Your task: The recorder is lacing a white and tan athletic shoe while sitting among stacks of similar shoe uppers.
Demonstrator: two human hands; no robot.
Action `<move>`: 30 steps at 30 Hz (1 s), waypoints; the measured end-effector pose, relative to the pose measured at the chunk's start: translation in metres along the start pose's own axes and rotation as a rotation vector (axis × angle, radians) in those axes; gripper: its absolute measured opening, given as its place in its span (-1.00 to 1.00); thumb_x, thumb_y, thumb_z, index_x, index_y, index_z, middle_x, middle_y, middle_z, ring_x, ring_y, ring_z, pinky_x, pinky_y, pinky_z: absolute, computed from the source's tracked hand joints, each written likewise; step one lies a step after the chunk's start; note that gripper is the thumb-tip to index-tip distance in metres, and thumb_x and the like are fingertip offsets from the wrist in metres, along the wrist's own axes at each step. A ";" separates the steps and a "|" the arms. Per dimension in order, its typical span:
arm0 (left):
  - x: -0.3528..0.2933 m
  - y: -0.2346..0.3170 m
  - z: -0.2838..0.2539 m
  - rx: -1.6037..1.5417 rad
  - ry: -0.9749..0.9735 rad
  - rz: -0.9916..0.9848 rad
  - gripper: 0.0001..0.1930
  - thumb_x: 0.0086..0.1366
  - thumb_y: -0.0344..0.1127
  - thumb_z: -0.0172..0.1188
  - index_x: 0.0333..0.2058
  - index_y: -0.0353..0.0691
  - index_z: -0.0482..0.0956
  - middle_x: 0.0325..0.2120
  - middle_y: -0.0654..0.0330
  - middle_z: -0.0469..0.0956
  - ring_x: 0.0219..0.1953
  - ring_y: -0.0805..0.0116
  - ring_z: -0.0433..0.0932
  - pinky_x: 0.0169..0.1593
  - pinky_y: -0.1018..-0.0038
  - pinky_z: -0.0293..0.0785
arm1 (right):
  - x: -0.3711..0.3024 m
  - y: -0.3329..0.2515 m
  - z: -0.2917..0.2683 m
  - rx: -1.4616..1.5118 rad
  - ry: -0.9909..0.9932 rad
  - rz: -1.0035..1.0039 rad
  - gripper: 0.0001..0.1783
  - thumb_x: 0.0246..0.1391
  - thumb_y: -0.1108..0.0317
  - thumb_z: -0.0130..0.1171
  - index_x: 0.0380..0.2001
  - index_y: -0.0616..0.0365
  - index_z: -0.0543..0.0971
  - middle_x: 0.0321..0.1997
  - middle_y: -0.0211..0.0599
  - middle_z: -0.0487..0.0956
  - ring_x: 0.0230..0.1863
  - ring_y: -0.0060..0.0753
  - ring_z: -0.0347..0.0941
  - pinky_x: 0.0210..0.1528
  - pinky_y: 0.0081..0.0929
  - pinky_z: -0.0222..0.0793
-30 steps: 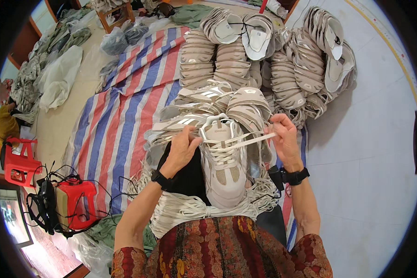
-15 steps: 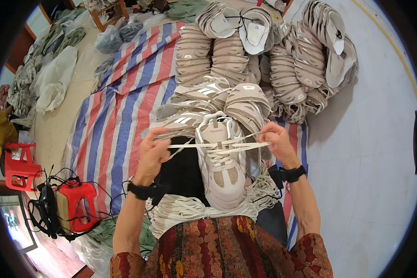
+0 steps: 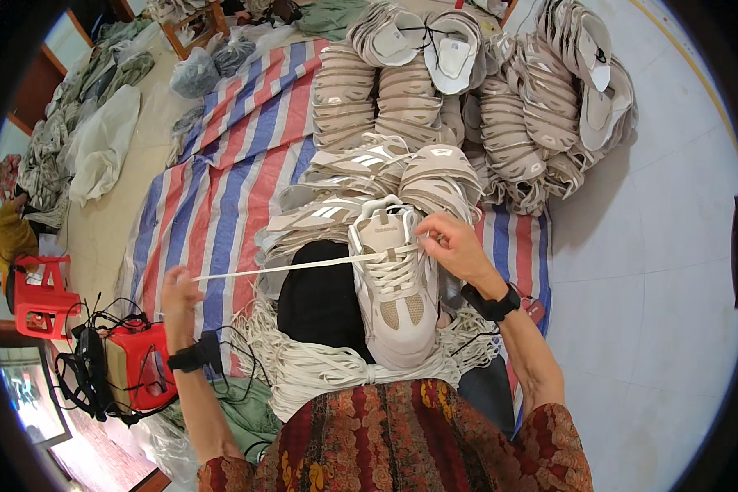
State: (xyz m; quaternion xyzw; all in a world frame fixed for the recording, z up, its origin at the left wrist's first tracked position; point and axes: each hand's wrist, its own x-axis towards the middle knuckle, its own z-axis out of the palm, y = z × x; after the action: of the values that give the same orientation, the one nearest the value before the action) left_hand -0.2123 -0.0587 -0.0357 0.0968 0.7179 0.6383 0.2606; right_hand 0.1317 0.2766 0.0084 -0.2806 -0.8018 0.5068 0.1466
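Observation:
A beige-and-white sneaker upper (image 3: 402, 328) lies before me, toe toward my body, with white laces crossed down its front. From its top eyelets one white shoelace (image 3: 291, 267) stretches taut out to the left. My left hand (image 3: 180, 297), smeared by motion, is closed on that lace's far end. At the upper's right eyelet edge, my right hand (image 3: 455, 246) has thumb and forefinger pinched together. What lies between those fingertips is too small to make out. Under the toe is a thick bundle of white laces (image 3: 312, 369), beside a black cloth-like patch (image 3: 320, 307).
Stacked sneaker uppers (image 3: 344, 98) stand beyond, with more tied stacks (image 3: 541, 107) at the right. A red, white and blue striped sheet (image 3: 213, 197) covers the floor beneath. At left are red stools (image 3: 45, 299) and a tangle of black cables (image 3: 90, 361).
My left hand has swung left and down, drawing the lace out long. My right hand has moved left, in to the upper's eyelet edge.

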 end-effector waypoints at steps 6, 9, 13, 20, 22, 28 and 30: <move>-0.018 -0.016 0.101 0.562 -0.145 0.359 -0.78 0.11 -0.33 0.13 -0.31 -0.36 0.48 -0.44 0.13 0.52 -0.38 0.28 0.50 -0.28 0.47 0.40 | 0.000 -0.017 0.008 -0.379 -0.022 -0.461 -0.81 -0.16 0.43 0.12 -0.37 0.17 0.49 -0.38 -0.22 0.41 -0.32 -0.17 0.37 -0.29 -0.38 0.32; -0.044 0.006 0.158 0.470 -0.341 0.442 -0.85 0.09 -0.41 0.14 -0.35 -0.34 0.50 -0.45 0.13 0.52 -0.40 0.36 0.49 -0.30 0.50 0.40 | -0.007 -0.020 0.012 -0.391 -0.057 -0.432 -0.82 -0.14 0.42 0.13 -0.37 0.15 0.50 -0.39 -0.25 0.41 -0.34 -0.19 0.39 -0.31 -0.40 0.33; -0.074 0.027 0.198 0.449 -0.558 0.665 -0.89 0.04 -0.48 0.19 -0.41 -0.31 0.51 -0.51 0.15 0.50 -0.46 0.33 0.48 -0.38 0.50 0.38 | -0.007 -0.014 0.023 -0.581 -0.053 -0.554 -0.90 -0.17 0.43 0.11 -0.51 0.17 0.43 -0.50 -0.28 0.36 -0.44 -0.22 0.38 -0.41 -0.37 0.31; -0.092 0.019 0.203 0.419 -0.629 0.712 -0.91 0.04 -0.50 0.18 -0.42 -0.31 0.51 -0.55 0.15 0.47 -0.52 0.32 0.45 -0.46 0.50 0.34 | -0.009 -0.016 0.027 -0.654 -0.084 -0.622 -0.88 -0.20 0.48 0.07 -0.57 0.19 0.33 -0.57 -0.25 0.30 -0.52 -0.24 0.34 -0.50 -0.37 0.28; -0.095 0.016 0.202 0.435 -0.630 0.695 -0.91 0.05 -0.50 0.18 -0.42 -0.32 0.51 -0.55 0.15 0.48 -0.53 0.34 0.45 -0.47 0.51 0.34 | -0.017 -0.017 0.030 -0.597 -0.120 -0.652 -0.87 -0.21 0.48 0.08 -0.56 0.19 0.33 -0.56 -0.25 0.30 -0.52 -0.24 0.33 -0.50 -0.38 0.29; -0.093 0.011 0.203 0.421 -0.622 0.588 -0.92 0.07 -0.48 0.18 -0.41 -0.31 0.52 -0.53 0.17 0.51 -0.56 0.39 0.45 -0.48 0.56 0.35 | -0.015 -0.030 0.026 -0.689 -0.061 -0.781 -0.81 -0.30 0.44 0.13 -0.55 0.15 0.34 -0.51 -0.30 0.32 -0.41 -0.29 0.32 -0.42 -0.42 0.26; -0.092 0.011 0.203 0.415 -0.616 0.564 -0.92 0.07 -0.48 0.18 -0.41 -0.31 0.52 -0.52 0.17 0.51 -0.56 0.40 0.45 -0.48 0.57 0.35 | -0.012 -0.029 0.023 -0.835 -0.106 -0.799 -0.84 -0.29 0.42 0.09 -0.54 0.13 0.35 -0.50 -0.32 0.33 -0.38 -0.33 0.31 -0.39 -0.47 0.22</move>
State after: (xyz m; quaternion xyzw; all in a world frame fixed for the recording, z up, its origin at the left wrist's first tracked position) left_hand -0.0355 0.0759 -0.0116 0.5234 0.6652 0.4684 0.2532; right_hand 0.1207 0.2438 0.0245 0.0356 -0.9837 0.0664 0.1632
